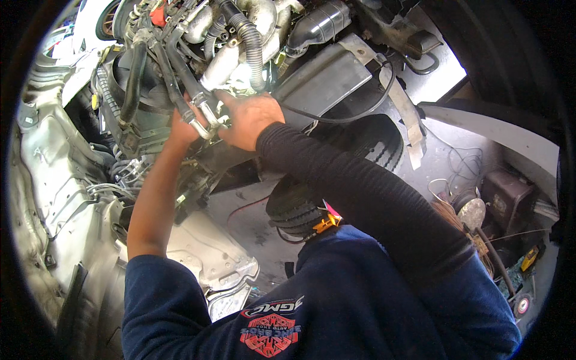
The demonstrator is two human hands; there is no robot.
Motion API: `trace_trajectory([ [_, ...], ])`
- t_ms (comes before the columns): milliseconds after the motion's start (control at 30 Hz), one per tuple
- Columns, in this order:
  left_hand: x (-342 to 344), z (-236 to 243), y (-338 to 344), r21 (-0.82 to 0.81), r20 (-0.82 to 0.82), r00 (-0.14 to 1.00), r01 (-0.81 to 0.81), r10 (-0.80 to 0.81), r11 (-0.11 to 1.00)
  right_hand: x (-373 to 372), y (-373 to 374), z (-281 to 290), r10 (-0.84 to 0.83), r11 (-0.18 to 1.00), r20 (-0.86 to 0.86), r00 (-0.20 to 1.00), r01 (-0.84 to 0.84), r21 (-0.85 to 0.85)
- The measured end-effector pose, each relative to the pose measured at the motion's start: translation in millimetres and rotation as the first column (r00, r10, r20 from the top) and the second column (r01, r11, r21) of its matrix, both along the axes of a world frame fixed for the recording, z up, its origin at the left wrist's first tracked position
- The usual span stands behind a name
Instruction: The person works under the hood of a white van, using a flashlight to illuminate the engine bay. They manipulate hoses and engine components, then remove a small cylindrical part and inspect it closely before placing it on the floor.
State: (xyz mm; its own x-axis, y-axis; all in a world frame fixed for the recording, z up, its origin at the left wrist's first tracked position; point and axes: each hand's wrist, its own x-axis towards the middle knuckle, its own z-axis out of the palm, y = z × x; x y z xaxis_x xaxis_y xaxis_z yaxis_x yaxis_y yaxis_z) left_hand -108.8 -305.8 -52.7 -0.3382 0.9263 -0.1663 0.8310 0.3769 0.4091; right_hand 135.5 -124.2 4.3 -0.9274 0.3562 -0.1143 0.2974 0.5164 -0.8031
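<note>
Both of my hands are deep in a vehicle's engine bay, on either side of a bent silver metal pipe (208,115). My left hand (183,124) lies behind and against a black rubber hose (170,81) with a metal end; its fingers are mostly hidden by the hose. My right hand (251,122) is bent in from the right, its fingers curled at the pipe's right side. What it grips is hidden. Above the hands, a ribbed grey hose (247,39) runs down toward a brightly lit spot beside my right fingers.
A thick black hose (133,84) and a fan (157,90) stand to the left, beside the pale body panel (60,156). At right are a grey metal box (327,78), a looping black cable, and a tyre (375,144). Wires and a brown box (507,195) lie farther right.
</note>
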Motion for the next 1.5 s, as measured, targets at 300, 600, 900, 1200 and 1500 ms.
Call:
trace_trajectory([
  [300,-8,9,-3,0.1,0.414,0.905,-0.149,0.095,0.984,-12,12,1,0.032,0.999,0.058,0.998,-0.031,-0.016],
  [600,-28,0,-7,-0.01,0.543,0.82,-0.207,0.179,0.978,-14,24,-3,0.167,0.985,0.114,0.979,-0.169,0.014],
  [900,-8,7,5,-0.123,0.374,0.859,-0.329,0.351,0.936,-20,15,-7,0.091,0.995,0.171,0.981,-0.094,0.012],
  [1200,-5,-10,10,-0.195,-0.259,0.961,0.041,-0.092,0.98,-27,13,-3,0.063,0.998,0.243,0.968,-0.067,0.007],
  [1500,-53,-43,-4,0.04,0.916,0.395,-0.269,0.073,0.962,-26,33,2,0.189,0.979,0.277,0.942,-0.202,0.019],
])
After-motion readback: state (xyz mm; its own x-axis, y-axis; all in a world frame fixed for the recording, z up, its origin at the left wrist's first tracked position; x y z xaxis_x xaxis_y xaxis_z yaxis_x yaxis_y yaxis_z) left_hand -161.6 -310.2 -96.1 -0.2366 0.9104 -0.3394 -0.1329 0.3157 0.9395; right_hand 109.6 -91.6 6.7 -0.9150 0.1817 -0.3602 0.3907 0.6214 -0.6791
